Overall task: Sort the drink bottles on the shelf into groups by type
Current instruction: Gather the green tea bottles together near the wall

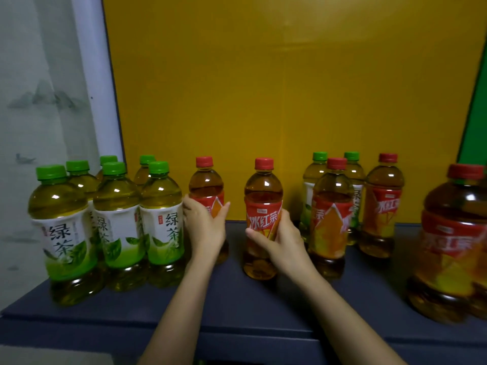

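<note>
Several green-capped green tea bottles (116, 222) stand grouped at the left of the dark blue shelf (232, 296). My left hand (204, 225) grips a red-capped iced tea bottle (206, 185) right beside that group. My right hand (279, 239) grips a second red-capped iced tea bottle (263, 196) at the shelf's middle. Further right, two green tea bottles (315, 175) stand mixed with two red iced tea bottles (330, 214), partly hidden behind them. A larger-looking red iced tea bottle (453, 241) stands close to the camera at the far right.
A yellow panel (290, 88) backs the shelf, with a green panel (474, 127) at the right edge. A pale curtain with a painted landscape (39, 101) hangs to the left. The shelf's front edge runs across the bottom of the view.
</note>
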A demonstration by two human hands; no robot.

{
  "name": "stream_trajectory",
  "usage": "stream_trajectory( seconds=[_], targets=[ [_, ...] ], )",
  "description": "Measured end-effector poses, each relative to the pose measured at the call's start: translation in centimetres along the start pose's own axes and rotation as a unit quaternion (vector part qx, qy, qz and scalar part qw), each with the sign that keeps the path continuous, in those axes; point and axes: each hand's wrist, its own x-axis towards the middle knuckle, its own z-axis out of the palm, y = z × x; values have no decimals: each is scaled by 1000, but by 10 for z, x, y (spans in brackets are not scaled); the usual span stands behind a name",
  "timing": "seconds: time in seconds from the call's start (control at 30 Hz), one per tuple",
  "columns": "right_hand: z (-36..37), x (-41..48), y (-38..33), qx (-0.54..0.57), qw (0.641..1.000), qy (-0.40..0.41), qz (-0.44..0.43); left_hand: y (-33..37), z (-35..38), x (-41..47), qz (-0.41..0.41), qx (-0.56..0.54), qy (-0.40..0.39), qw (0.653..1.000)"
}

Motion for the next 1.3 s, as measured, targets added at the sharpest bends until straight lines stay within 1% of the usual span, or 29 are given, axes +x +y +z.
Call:
stream_trajectory(
  seconds=[0.07,0.13,0.3,0.4,0.53,0.7,0.87,1.07,1.3],
  targets=[
    [-14,-19,-6,9,1000,-9,-11,5,-10,-17,26,-30,-25,999],
    [-31,-37,-13,26,999,-13,-19,11,-20,-36,45,-78,-67,994],
    [-88,-79,-23,49,999,9,-20,41,-33,-87,91,-156,-187,966],
    [-128,-103,-28,57,998,40,-8,67,-30,-115,101,-217,-238,941],
    [-185,-128,-27,40,993,112,13,97,-7,-144,109,-264,-283,916],
    [-250,-144,-10,-16,979,200,45,123,38,-167,130,-276,-301,903],
    [-289,-143,18,-65,963,251,74,133,78,-179,144,-260,-292,909],
    [-302,-129,63,-104,955,257,106,128,102,-175,129,-234,-268,926],
    [-302,-116,88,-86,960,241,111,127,115,-173,138,-207,-266,931]
  ],
)
